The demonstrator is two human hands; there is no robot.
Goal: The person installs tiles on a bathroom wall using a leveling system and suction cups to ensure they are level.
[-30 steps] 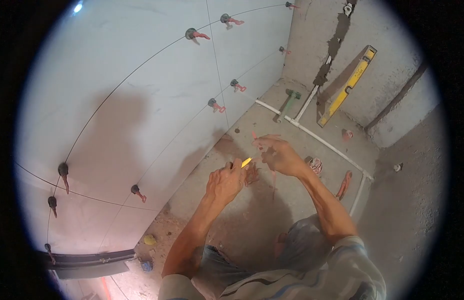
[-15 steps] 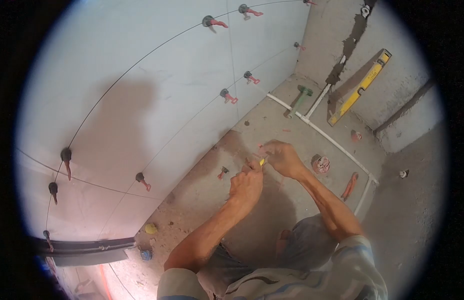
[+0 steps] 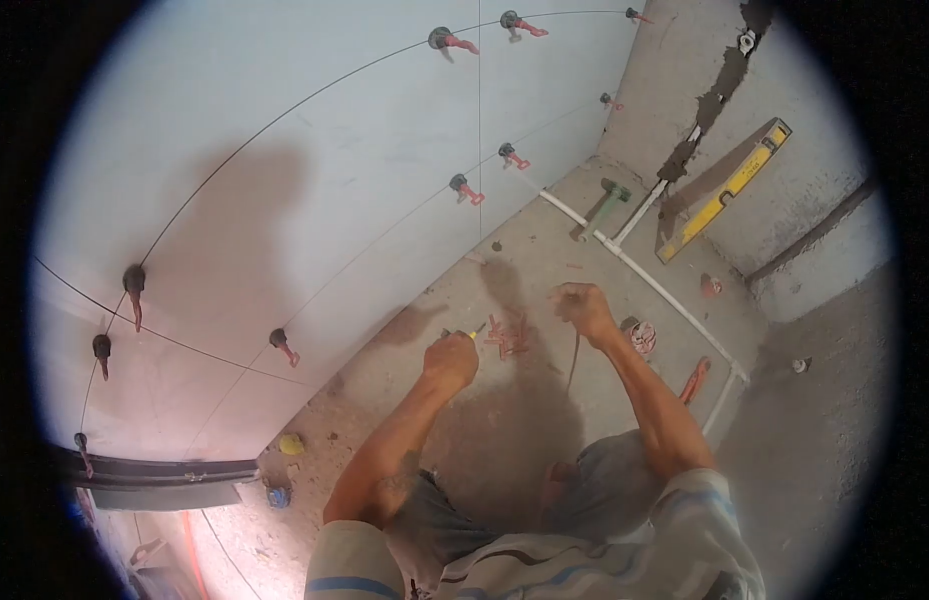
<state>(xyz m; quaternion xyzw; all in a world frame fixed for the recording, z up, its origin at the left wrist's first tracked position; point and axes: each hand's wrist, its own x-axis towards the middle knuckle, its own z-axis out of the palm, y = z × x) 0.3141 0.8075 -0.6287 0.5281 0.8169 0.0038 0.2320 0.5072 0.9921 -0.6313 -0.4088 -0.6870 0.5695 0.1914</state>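
Pale panels (image 3: 365, 150) rise left of the rough floor (image 3: 535, 245), where red pieces (image 3: 507, 337) lie in a loose heap. Near them, the left hand (image 3: 451, 362) grips a small yellow-ended thing (image 3: 476, 331), best held firmly with its tip clear of the right hand (image 3: 587, 312), whose fingers are curled; I can't tell whether they hold anything.

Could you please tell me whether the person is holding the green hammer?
No, the green hammer rests by the white pipe, apart from the left hand and the right hand.
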